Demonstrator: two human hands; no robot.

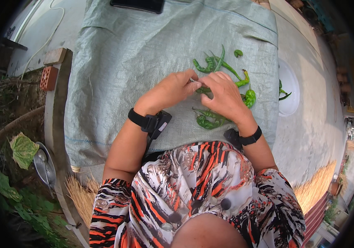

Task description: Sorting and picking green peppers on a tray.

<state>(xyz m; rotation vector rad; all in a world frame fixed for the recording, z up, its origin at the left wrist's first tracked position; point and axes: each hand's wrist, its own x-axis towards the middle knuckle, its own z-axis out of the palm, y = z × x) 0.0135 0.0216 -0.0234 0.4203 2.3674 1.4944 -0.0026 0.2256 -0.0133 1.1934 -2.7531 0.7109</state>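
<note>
My left hand (171,90) and my right hand (223,94) meet over the grey-green woven sheet, fingertips pinched together. Whatever lies between the fingertips is too small and too covered to make out. A bit of green pepper (203,89) shows just below them; I cannot tell if it is held or lying. Beyond the hands are curled long green chili peppers (210,65). A yellow-tipped pepper (243,80) and a wider glossy green pepper (250,98) lie beside my right hand. Nearer my body rests a cluster of wrinkled green peppers (209,120).
The woven sheet (123,82) covers the work surface, with a dark flat device (137,5) at its far edge. A small green piece (238,53) lies apart. To the right, a white basin (292,87) holds a few peppers. A brick (49,78) sits at left.
</note>
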